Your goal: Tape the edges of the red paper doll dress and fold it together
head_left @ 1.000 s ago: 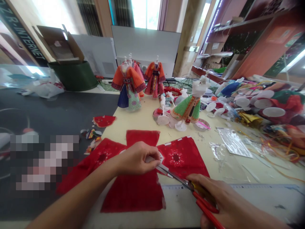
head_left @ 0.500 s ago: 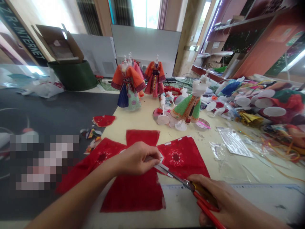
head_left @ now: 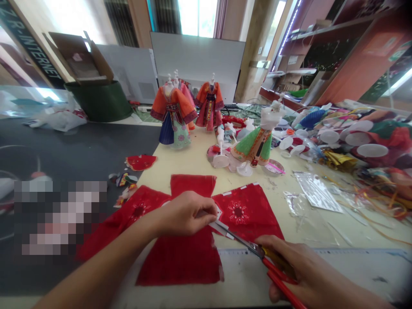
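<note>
Head view: a red cloth [head_left: 180, 257], cut in the shape of a small robe with spread sleeves and white flower prints, lies flat at the near edge of the desk [head_left: 193, 161], toward its near left corner, with its left sleeve hanging past the left edge. The left hand [head_left: 186, 213] rests on the middle of the cloth, thumb and fingers pinched together on a white-edged bit of it where the right sleeve meets the body. The right hand [head_left: 299, 268], by the near edge, is closed around the red handles of a pair of scissors [head_left: 257, 251]; the blades point up and left, and their tips touch the cloth just beside the left hand's fingertips (whether the blades are parted or closed cannot be told). Under the right hand lies a pale cutting mat [head_left: 337, 266] with a ruled edge. Clear plastic wrappers [head_left: 317, 193] lie on the desk beyond it. A doll in an orange robe [head_left: 173, 113] and another in a red robe [head_left: 210, 103] stand toward the far edge, and a green-skirted figure [head_left: 254, 146] leans among white round bases [head_left: 370, 150] and coloured scraps heaped along the right edge. A small red cut piece [head_left: 140, 162] lies at the left edge
</note>
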Demonstrator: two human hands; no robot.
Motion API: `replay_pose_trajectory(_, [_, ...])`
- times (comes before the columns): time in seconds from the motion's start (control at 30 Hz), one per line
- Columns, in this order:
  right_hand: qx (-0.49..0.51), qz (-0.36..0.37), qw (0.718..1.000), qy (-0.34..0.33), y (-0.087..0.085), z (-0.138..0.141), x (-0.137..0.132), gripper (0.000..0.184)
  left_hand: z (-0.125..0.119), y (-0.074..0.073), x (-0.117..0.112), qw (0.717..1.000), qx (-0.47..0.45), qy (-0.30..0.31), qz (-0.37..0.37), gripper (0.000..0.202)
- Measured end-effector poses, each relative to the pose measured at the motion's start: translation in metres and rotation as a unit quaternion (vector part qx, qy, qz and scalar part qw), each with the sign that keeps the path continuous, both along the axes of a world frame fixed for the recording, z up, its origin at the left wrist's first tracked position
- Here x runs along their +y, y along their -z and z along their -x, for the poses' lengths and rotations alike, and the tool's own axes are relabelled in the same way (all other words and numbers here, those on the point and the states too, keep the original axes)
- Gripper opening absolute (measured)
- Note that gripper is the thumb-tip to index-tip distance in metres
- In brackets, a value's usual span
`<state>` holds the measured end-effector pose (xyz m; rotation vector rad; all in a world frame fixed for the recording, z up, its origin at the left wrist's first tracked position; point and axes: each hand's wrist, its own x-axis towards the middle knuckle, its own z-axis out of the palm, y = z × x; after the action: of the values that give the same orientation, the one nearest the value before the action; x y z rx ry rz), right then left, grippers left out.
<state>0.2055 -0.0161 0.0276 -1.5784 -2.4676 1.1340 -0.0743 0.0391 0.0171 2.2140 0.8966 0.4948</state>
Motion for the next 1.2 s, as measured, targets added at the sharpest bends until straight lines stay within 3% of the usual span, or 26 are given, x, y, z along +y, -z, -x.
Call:
replay_pose_trajectory(0.23, [0.0, 0.027, 1.0, 0.007, -0.001, 0.001, 0.002, 0.045, -0.001, 0.0, 0.0, 1.0, -0.004, 0.001, -0.003, 0.014])
replay_pose_trajectory(0.5, [-0.068, -0.005, 0.997, -0.019, 0.002, -0.011, 0.0, 0.083, -0.001, 0.002, -0.001, 1.0, -0.002, 0.002, -0.004, 0.013])
replay_pose_trajectory(0.7, [-0.108, -0.031, 0.993, -0.039, 0.002, -0.016, 0.001, 0.079, -0.001, 0.002, -0.001, 1.0, -0.002, 0.007, -0.002, 0.013])
replay_pose_trajectory(0.87, [-0.141, -0.047, 0.989, -0.025, 0.0, -0.016, 0.003, 0.089, 0.0, 0.0, 0.001, 1.0, 0.0, -0.02, 0.012, 0.015])
replay_pose_trajectory(1.2, [-0.118, -0.038, 0.992, -0.021, 0.001, -0.016, 0.001, 0.085, 0.001, 0.008, 0.002, 0.997, -0.005, -0.059, 0.048, 0.019])
